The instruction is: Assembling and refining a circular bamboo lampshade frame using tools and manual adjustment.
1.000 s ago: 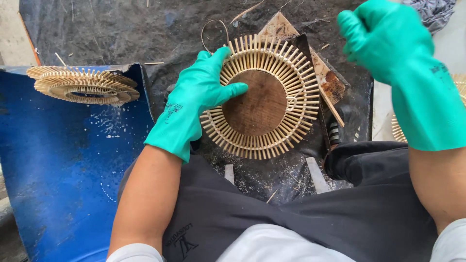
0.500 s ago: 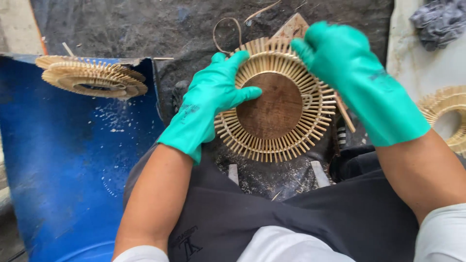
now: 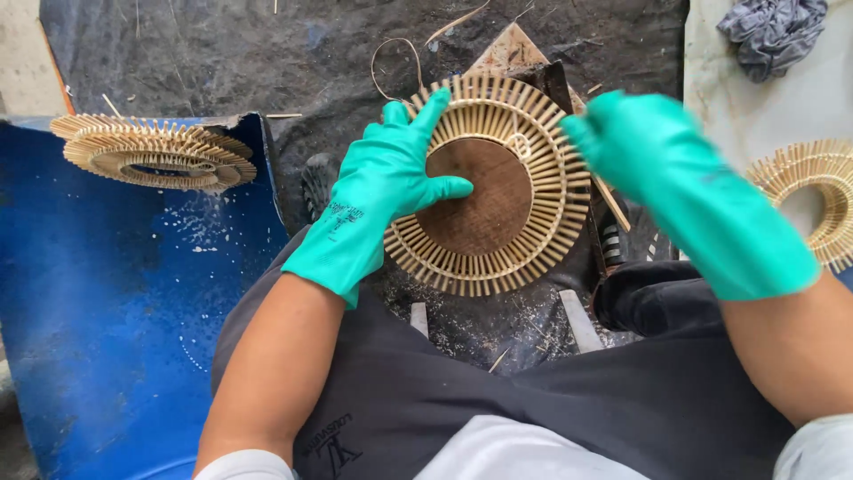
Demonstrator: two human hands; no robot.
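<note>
A round ring of bamboo slats [image 3: 542,124] with a brown wooden disc [image 3: 484,209] in its middle lies on a small work stand in front of my lap. My left hand [image 3: 382,191], in a green glove, lies flat on the ring's left side. Its fingers reach over the rim and its thumb presses on the disc. My right hand [image 3: 657,169], also gloved in green, is blurred and hovers over the ring's right edge with nothing in it. I cannot tell whether it touches the slats.
A stack of similar slat rings [image 3: 151,151] rests on the edge of a blue drum [image 3: 107,311] at the left. Another ring [image 3: 813,187] and a grey cloth [image 3: 773,31] lie on a pale surface at the right. Dark ground with strips and shavings lies beyond.
My right hand came down from the upper right onto the ring's top, then slid to its right edge. My left hand kept its place on the ring's left side.
</note>
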